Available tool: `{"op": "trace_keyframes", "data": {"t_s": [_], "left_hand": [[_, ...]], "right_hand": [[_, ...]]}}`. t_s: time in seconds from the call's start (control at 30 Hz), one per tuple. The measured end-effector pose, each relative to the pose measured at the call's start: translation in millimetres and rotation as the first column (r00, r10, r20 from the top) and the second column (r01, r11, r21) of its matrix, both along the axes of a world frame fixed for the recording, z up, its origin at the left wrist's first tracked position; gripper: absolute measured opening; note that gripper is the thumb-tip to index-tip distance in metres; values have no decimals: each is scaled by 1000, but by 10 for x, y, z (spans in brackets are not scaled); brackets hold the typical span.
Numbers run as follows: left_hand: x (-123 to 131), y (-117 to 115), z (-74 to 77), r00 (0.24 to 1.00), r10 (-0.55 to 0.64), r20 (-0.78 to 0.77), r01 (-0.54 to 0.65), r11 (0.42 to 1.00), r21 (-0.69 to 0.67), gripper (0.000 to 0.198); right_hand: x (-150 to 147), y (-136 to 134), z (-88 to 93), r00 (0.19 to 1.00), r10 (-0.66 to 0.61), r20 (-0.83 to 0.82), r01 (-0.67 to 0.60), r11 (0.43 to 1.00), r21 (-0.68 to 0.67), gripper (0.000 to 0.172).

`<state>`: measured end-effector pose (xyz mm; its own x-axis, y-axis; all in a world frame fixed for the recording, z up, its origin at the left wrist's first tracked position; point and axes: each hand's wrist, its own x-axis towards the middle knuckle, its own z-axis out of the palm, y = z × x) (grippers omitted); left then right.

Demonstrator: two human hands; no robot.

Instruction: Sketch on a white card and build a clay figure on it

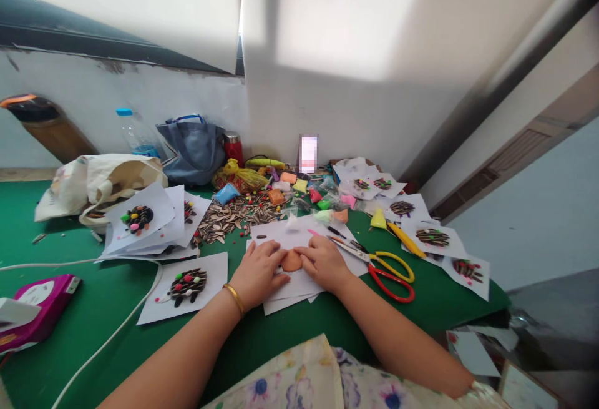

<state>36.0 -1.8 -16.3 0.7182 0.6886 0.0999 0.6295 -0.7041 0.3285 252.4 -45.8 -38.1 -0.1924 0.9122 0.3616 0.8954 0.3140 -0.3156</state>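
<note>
A flattened orange piece of modelling clay (292, 261) lies on a stack of white paper (281, 296) in front of me. My left hand (260, 273) rests at the clay's left edge, its fingers stretched out and its thumb apart on the paper. From the other side, my right hand (324, 264) has its index finger and thumb on the clay's right edge, with the other fingers curled in. Scissors (369, 256) with one yellow and one red handle lie just right of that hand. A dark pen (337, 233) is on the paper beyond it.
Sunflower seeds (229, 218) are heaped behind the paper, near bagged coloured clay (276, 197). Seed-and-clay pictures (187, 287) lie on both sides. A white cable (112, 337) crosses the green table (107, 371) at left. Bags, a bottle (135, 134) and a phone (309, 154) stand along the wall.
</note>
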Motion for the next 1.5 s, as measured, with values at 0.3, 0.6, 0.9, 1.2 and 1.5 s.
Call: {"op": "trace_keyframes", "data": {"t_s": [0.3,0.6,0.9,1.2,1.5], "left_hand": [[1,2,2,1000,3,-9,-3,1000,5,53],[-10,18,-45,1000,-3,-1,3,1000,23,51],[-2,20,-36,1000,-6,7,6,1000,25,51],[-3,16,-42,1000,-10,8,9,999,33,50],[-1,21,-36,1000,3,3,-3,1000,17,54]], "right_hand": [[56,-54,18,998,63,-31,-62,997,39,30],[-3,-229,81,978,191,88,-191,982,-9,31],[-84,-226,84,962,242,128,-241,970,-19,36],[-55,-203,85,977,207,52,-208,978,16,38],[137,-216,66,972,235,19,-235,972,-5,30]]}}
